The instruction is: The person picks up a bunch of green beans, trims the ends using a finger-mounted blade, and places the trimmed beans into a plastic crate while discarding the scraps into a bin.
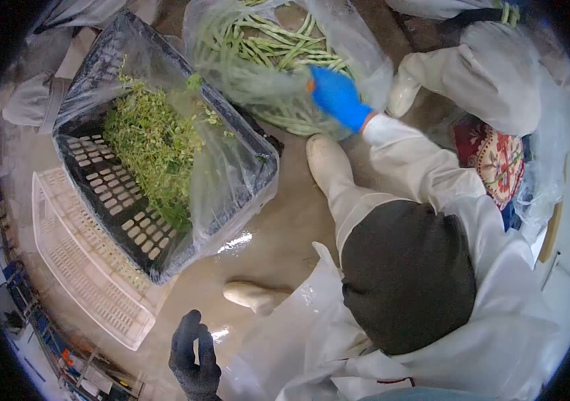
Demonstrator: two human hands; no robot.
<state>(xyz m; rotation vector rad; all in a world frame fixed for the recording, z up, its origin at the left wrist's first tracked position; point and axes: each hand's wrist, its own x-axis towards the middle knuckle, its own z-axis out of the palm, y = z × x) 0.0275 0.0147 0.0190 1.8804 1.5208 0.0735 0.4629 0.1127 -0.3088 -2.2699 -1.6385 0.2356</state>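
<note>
My left hand (pixel 194 364), in a dark glove, is at the bottom left edge with its fingers raised and apart, holding nothing. My right hand is not in view. Above my left hand, a black slatted crate (pixel 87 210) lined with clear plastic holds leafy green sprigs (pixel 154 147). At the top centre, long green beans (pixel 271 43) lie in a large clear plastic bag (pixel 365 50). A co-worker's blue-gloved hand (pixel 338 97) reaches over the bag; whether it holds something is unclear because of blur.
A co-worker's dark-covered head (pixel 408 277) and white clothing fill the lower right. Their pale boots (pixel 328 164) stand on the wet floor (pixel 251 214). White slatted crates (pixel 87 267) lie beside the black crate. Another person's white-clad leg (pixel 492 80) is at the upper right.
</note>
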